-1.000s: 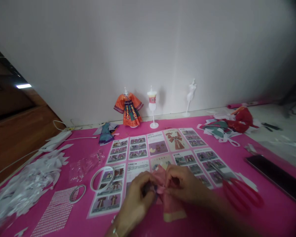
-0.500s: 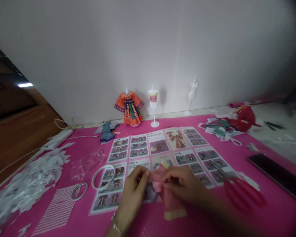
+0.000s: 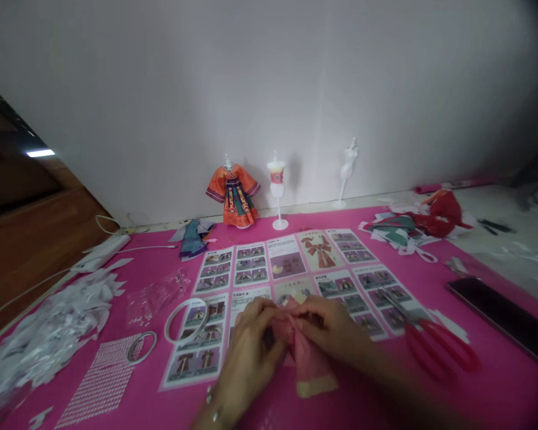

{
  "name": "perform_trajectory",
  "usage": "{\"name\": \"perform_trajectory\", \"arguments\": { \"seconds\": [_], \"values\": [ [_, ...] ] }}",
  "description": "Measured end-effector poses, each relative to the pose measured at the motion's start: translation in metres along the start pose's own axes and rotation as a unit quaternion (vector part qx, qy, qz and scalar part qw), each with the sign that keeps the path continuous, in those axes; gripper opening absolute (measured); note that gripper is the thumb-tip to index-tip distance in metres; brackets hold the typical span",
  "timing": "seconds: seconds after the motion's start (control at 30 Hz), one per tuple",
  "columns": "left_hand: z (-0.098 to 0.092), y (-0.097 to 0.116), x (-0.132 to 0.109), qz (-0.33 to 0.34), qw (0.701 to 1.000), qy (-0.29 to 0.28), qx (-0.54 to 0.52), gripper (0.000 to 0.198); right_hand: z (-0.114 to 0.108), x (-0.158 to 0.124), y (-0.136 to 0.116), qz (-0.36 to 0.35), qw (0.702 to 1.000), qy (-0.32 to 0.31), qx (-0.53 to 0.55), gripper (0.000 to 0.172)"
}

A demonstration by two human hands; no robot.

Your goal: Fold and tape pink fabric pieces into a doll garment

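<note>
Left hand (image 3: 251, 349): fingers curled in, tips pinched on the top of the pink paper skirt (image 3: 312, 370). Right hand (image 3: 330, 329): same, fingers closed on that top from the other side, so both hands meet at the gathered part.

The skirt lies low centre on the table (image 3: 152, 409). Its upper part overlaps the near edge of the instruction sheet (image 3: 291, 263), and the hem with the pale band points toward us.

We read the step as gathering or creasing the skirt top. Blur hides the exact fold. To do it well, we judge:
- pinch close to the fold line
- press with the tips rather than pull
- pin the rest flat against the table
- check the shape against the sheet's panels

Paper this thin likely tears or creases crooked if tugged.

Containers: we see only one, a clear plastic bag (image 3: 158, 297) left of the sheet. It lies flat with small pale bits inside, too small to identify. A white tape ring (image 3: 186, 319) beside it lies loose, half on the sheet and not in anything. Scissors (image 3: 434, 346) lie right of the hands at the sheet's corner, with no hand on them.
</note>
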State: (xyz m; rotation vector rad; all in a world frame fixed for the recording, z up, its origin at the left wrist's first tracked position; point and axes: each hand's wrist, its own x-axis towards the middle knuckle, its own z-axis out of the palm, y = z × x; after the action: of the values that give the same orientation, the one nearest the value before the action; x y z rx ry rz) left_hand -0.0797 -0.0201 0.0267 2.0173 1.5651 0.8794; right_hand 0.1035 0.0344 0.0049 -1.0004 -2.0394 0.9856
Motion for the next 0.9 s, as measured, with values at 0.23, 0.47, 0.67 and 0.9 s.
{"name": "perform_trajectory", "arguments": {
  "seconds": [0.23, 0.47, 0.67, 0.9],
  "values": [
    [-0.0008, 0.0016, -0.0022, 0.024, 0.999, -0.020, 0.041, 0.025, 0.0067, -0.0013, 0.0005, 0.023, 0.999, 0.005, -0.042, 0.010],
    [-0.0025, 0.0019, 0.0002, 0.010, 1.000, 0.012, 0.000, 0.008, 0.0037, -0.0006, -0.0001, 0.033, 0.998, 0.025, -0.048, 0.015],
    [0.0000, 0.0003, 0.0002, -0.032, 0.999, 0.010, -0.026, 0.009, 0.0022, -0.0002, 0.0021, 0.043, 0.998, 0.037, -0.035, 0.019],
    [0.0059, -0.0050, -0.0004, -0.059, 0.998, 0.003, -0.034, 0.006, 0.0006, 0.0010, -0.0040, 0.058, 0.997, 0.045, 0.034, 0.016]
  ]
}}
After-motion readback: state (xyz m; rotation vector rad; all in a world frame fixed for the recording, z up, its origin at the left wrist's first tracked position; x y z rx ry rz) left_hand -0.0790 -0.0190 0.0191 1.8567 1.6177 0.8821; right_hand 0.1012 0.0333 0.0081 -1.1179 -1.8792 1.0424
